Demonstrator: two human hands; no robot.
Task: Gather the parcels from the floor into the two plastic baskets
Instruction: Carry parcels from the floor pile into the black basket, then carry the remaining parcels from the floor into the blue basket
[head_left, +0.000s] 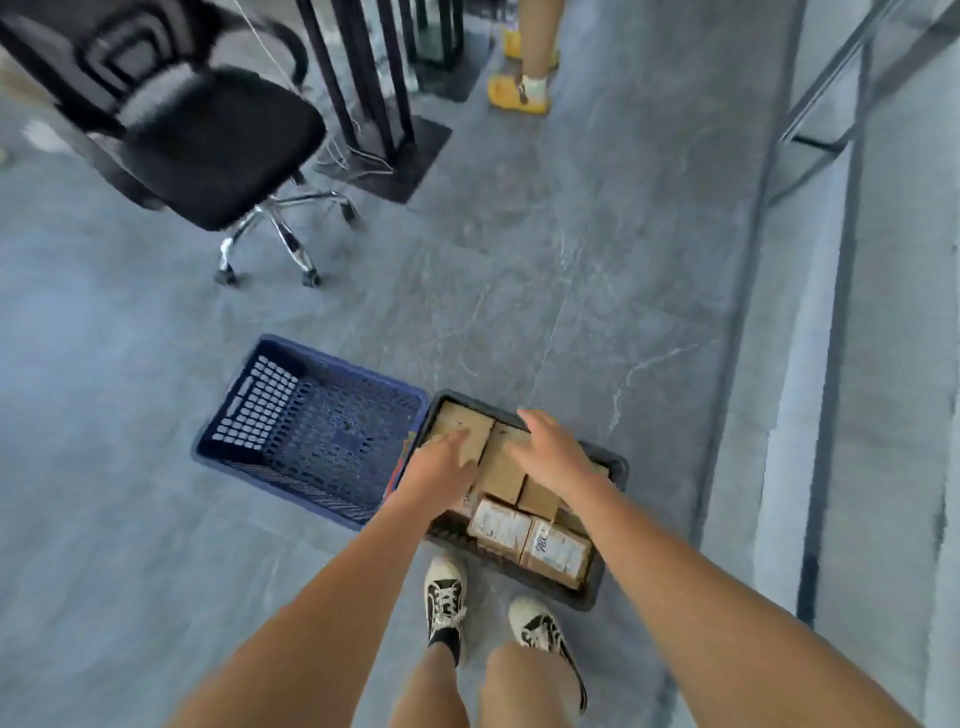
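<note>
Parcels (519, 499) filling black basket (613, 462), blue basket (311, 436) bare, left hand (441, 462), right hand (550, 452), fingers flat on boxes

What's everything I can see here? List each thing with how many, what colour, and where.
Blue basket: one, blue, on the floor left of the black one, nothing in it.
Black basket: one, black, by the feet, full of parcels.
Parcels: at least five, brown, in the black basket.
Chair: one, black, upper left.
Bystander's shoes: two, yellow, top centre.
Own shoes: two, white and black, bottom centre.
Left hand: open, on the parcels.
Right hand: open, on the parcels.
</note>
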